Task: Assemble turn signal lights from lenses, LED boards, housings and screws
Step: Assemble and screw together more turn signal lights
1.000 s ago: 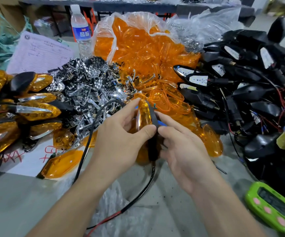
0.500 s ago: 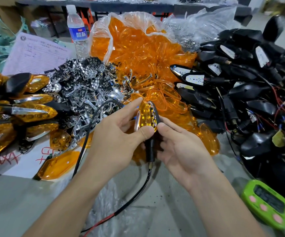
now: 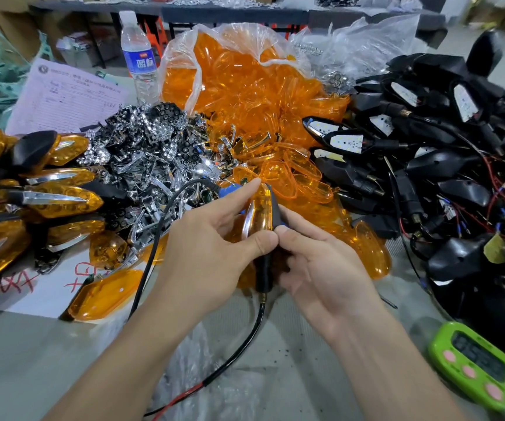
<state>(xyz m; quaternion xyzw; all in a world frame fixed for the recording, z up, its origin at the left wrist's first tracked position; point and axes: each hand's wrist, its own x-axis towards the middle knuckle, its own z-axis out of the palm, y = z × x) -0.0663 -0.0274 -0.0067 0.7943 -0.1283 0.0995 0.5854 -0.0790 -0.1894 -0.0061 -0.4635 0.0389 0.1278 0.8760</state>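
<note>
At the far left of the bench (image 3: 26, 366), finished amber lights (image 3: 60, 197) lie stacked, next to a heap of chrome reflectors (image 3: 154, 153). One loose lens (image 3: 105, 294) rests on white paper near the front edge of that heap. In the centre, the left hand (image 3: 211, 247) pinches the turn signal (image 3: 260, 214) between forefinger and thumb, forefinger laid along the top of the amber lens. The unit is held upright above the bench, with its black cable (image 3: 236, 357) trailing down toward the person. The right hand (image 3: 321, 268) grips the same unit from the black housing side, fingers curled behind it, thumb touching the left thumb. Behind the hands is an open bag of orange lenses (image 3: 245, 80). Right of it is a pile of black housings (image 3: 442, 165) with LED boards and wires. A green timer (image 3: 475, 366) lies at the near right.
</note>
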